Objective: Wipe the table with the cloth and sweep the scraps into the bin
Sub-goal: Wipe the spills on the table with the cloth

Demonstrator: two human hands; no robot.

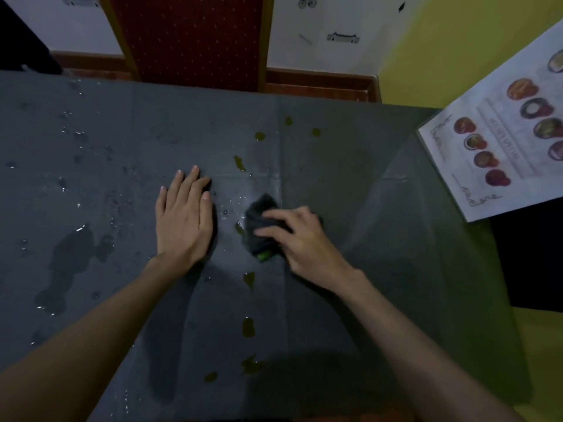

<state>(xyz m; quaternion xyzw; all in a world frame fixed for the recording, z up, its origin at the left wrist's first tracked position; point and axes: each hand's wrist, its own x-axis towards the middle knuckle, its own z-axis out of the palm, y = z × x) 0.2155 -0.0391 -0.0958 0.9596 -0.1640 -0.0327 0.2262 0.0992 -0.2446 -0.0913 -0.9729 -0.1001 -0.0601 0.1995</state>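
A dark grey table cover (350, 166) fills the view. My right hand (300, 239) presses a bunched dark cloth (262, 213) onto it near the middle; a bit of green (264, 255) shows under the cloth's near edge. My left hand (182, 214) lies flat on the table, fingers apart, a short way left of the cloth. Several yellowish-green blotches (248, 327) run in a line from far to near past the cloth. Water drops and a puddle (65, 263) lie on the left side. No bin is in view.
A laminated menu with food pictures (499, 141) lies over the table's right corner. A red upholstered chair back (195, 38) stands beyond the far edge, against a white wall. Yellow floor shows to the right.
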